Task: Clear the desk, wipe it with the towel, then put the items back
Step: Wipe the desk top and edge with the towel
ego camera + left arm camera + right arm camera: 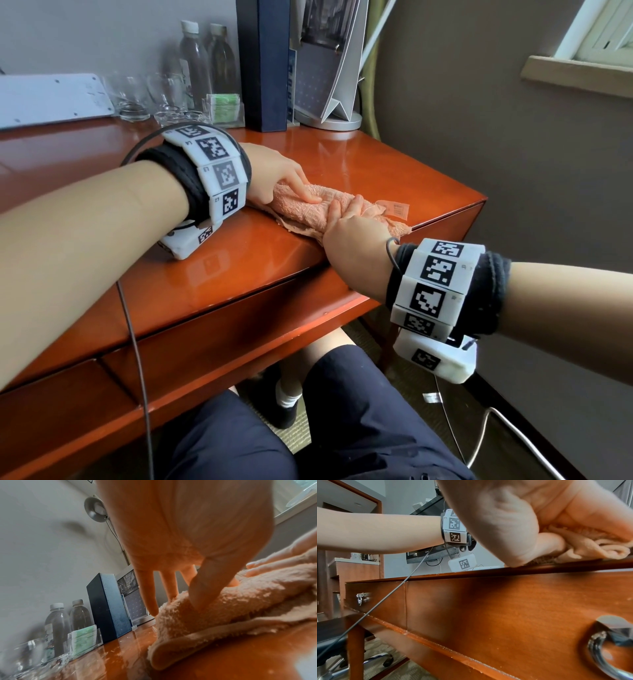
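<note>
A peach terry towel (296,209) lies bunched in a roll on the glossy red-brown desk (376,171), near its front right corner. My left hand (281,171) rests on the roll's left end. In the left wrist view its fingers (149,599) are straight and press down behind the towel (240,608), with the thumb pushing into the near side. My right hand (352,240) grips the right end at the desk's front edge. In the right wrist view this hand (522,520) is curled round the towel (590,547). A label sticks out of the towel toward the corner.
Along the back wall stand two water bottles (195,68), two glasses (133,99), a clear holder of green packets (224,106), a dark blue box (263,65) and a calendar stand (329,68). A white plate (51,99) lies back left. A drawer handle (604,655) sits below.
</note>
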The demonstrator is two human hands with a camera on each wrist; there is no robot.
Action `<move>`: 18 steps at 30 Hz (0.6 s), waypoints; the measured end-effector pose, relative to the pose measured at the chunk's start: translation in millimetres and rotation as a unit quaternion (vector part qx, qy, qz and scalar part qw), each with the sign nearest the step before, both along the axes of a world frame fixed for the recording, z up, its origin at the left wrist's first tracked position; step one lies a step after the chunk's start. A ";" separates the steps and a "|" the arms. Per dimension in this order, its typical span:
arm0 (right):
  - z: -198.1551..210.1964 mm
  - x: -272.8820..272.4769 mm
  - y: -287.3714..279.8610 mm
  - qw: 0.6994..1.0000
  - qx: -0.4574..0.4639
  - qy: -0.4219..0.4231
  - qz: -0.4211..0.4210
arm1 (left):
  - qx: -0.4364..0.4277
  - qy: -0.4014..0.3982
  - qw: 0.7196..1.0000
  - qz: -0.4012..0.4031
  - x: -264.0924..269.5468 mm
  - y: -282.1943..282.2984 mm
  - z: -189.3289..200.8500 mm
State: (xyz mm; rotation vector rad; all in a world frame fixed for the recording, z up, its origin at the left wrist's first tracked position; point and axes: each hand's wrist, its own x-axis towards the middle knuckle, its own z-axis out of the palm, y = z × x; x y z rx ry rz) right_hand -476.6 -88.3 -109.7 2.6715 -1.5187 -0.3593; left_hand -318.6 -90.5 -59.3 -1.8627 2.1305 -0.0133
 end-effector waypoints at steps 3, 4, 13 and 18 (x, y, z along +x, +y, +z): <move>-0.6 2.8 3.0 1.000 0.004 -0.007 -0.005 | -0.004 -0.001 1.000 0.005 2.0 2.3 -0.3; -0.3 3.6 3.9 1.000 0.003 -0.011 -0.004 | -0.004 0.001 1.000 0.008 2.8 3.1 -0.3; -0.4 11.4 11.2 1.000 0.012 -0.026 -0.009 | 0.005 0.011 1.000 0.019 8.4 11.7 1.5; -0.5 11.9 16.3 1.000 0.008 -0.023 0.003 | 0.003 0.004 1.000 0.015 11.5 16.1 -0.9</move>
